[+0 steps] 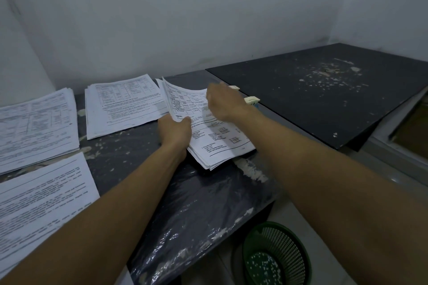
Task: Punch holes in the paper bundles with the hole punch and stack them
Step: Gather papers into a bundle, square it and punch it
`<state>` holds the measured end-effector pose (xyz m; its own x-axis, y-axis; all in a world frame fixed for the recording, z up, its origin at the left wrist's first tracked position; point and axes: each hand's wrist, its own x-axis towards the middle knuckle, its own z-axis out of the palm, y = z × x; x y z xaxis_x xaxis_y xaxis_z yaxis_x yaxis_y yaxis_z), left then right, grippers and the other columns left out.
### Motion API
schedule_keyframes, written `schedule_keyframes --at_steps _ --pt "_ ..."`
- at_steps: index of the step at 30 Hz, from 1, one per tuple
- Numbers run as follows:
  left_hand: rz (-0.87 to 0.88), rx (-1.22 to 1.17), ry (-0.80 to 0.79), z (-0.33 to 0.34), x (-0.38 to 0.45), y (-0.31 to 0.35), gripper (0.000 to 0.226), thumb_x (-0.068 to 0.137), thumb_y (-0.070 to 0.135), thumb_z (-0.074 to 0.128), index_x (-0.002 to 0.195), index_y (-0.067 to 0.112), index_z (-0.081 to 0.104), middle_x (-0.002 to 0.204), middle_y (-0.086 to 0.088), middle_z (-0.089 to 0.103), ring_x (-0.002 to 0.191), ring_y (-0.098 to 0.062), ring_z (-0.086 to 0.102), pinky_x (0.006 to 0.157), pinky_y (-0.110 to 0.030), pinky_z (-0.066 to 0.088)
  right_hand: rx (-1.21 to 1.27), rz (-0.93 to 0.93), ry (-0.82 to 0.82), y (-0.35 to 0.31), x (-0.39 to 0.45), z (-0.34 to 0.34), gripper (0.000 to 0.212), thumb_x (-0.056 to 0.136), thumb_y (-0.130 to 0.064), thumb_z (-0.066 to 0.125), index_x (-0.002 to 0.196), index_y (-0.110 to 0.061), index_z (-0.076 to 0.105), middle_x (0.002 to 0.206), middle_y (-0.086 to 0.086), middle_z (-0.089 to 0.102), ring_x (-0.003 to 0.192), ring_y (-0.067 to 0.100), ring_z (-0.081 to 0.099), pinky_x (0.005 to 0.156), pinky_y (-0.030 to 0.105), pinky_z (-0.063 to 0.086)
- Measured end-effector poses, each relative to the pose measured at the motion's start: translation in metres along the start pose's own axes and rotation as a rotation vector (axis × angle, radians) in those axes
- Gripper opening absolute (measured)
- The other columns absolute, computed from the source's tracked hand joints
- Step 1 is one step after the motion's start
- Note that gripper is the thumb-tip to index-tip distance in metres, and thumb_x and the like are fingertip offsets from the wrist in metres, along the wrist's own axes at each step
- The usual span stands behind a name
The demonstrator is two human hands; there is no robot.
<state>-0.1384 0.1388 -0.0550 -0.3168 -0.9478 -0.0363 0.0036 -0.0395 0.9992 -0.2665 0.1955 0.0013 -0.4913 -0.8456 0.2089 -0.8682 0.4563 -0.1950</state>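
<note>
Paper bundle (215,132) is sitting dead ahead on the dark table (185,203), long axis running from near-right up toward the far-left, far end lifting and fanning a bit. Left hand (174,132) is gripping its left edge about midway, thumb on top. Right hand (223,102) is lying over the far right part, near what's probably the hole punch (251,99); only pale bits are peeking out, so I can't really tell if those fingers are curling round anything or just pressing.

Three more stacks are lying to the left, the closest (122,104) just beside the bundle's raised corner. Open table is mostly nearer me. Table edge drops off on the right, green basket (275,254) below it.
</note>
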Motion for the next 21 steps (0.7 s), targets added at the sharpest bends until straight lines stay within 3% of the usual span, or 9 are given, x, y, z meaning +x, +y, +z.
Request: schedule_keyframes --at_steps 2,4,6,9,13,18,21 --pt "-0.001 -0.002 -0.003 0.000 0.000 0.000 0.023 0.092 0.008 0.064 0.113 0.013 0.071 0.104 0.000 0.072 0.092 -0.023 0.070 0.081 -0.042 0.060 0.200 0.053 -0.036 0.002 0.002 -0.019 0.045 0.106 -0.043 0.031 0.129 -0.010 0.051 0.128 0.010 0.059 0.127 0.033 0.049 0.090 0.039 0.040" --pt "-0.003 -0.013 0.001 0.001 0.000 -0.001 0.024 0.092 0.008 0.064 0.114 0.013 0.071 0.106 -0.001 0.073 0.092 -0.024 0.070 0.082 -0.044 0.060 0.355 0.094 -0.063 0.007 0.004 -0.032 0.054 0.098 -0.062 0.037 0.121 -0.017 0.055 0.116 0.003 0.061 0.109 0.025 0.057 0.086 0.036 0.045" --pt "-0.001 -0.017 0.004 0.000 0.001 -0.002 0.022 0.091 0.008 0.064 0.110 0.015 0.071 0.104 0.000 0.073 0.091 -0.023 0.070 0.083 -0.045 0.060 0.416 0.111 -0.079 0.011 0.009 -0.035 0.041 0.095 -0.056 0.051 0.112 -0.018 0.058 0.107 -0.002 0.061 0.096 0.018 0.058 0.078 0.032 0.047" --pt "0.001 -0.014 0.001 0.000 0.001 -0.001 0.018 0.091 0.008 0.065 0.102 0.020 0.070 0.100 0.002 0.072 0.090 -0.023 0.070 0.083 -0.046 0.060 0.504 0.131 -0.094 0.018 0.017 -0.039 0.036 0.094 -0.047 0.057 0.113 -0.016 0.061 0.114 -0.001 0.061 0.101 0.017 0.057 0.069 0.027 0.044" --pt "0.014 -0.022 -0.009 -0.001 -0.001 -0.001 0.017 0.093 0.008 0.064 0.100 0.023 0.067 0.095 0.006 0.069 0.089 -0.020 0.069 0.083 -0.043 0.060 0.530 0.134 -0.115 0.021 0.023 -0.044 0.044 0.097 -0.048 0.051 0.126 -0.016 0.058 0.127 0.000 0.056 0.111 0.018 0.052 0.088 0.034 0.042" --pt "-0.036 -0.049 -0.020 -0.003 -0.003 0.005 0.024 0.093 0.004 0.063 0.115 0.013 0.069 0.105 -0.002 0.071 0.091 -0.024 0.069 0.082 -0.043 0.060 0.530 0.130 -0.116 0.021 0.023 -0.043 0.044 0.099 -0.047 0.049 0.129 -0.016 0.056 0.128 0.000 0.055 0.110 0.017 0.051 0.086 0.033 0.039" --pt "-0.087 -0.059 -0.019 -0.007 -0.001 0.005 0.022 0.092 0.002 0.063 0.108 0.015 0.069 0.105 -0.003 0.072 0.091 -0.027 0.070 0.081 -0.049 0.060 0.555 0.132 -0.116 0.021 0.023 -0.042 0.042 0.099 -0.048 0.049 0.127 -0.017 0.056 0.129 0.000 0.055 0.111 0.017 0.052 0.086 0.033 0.039"
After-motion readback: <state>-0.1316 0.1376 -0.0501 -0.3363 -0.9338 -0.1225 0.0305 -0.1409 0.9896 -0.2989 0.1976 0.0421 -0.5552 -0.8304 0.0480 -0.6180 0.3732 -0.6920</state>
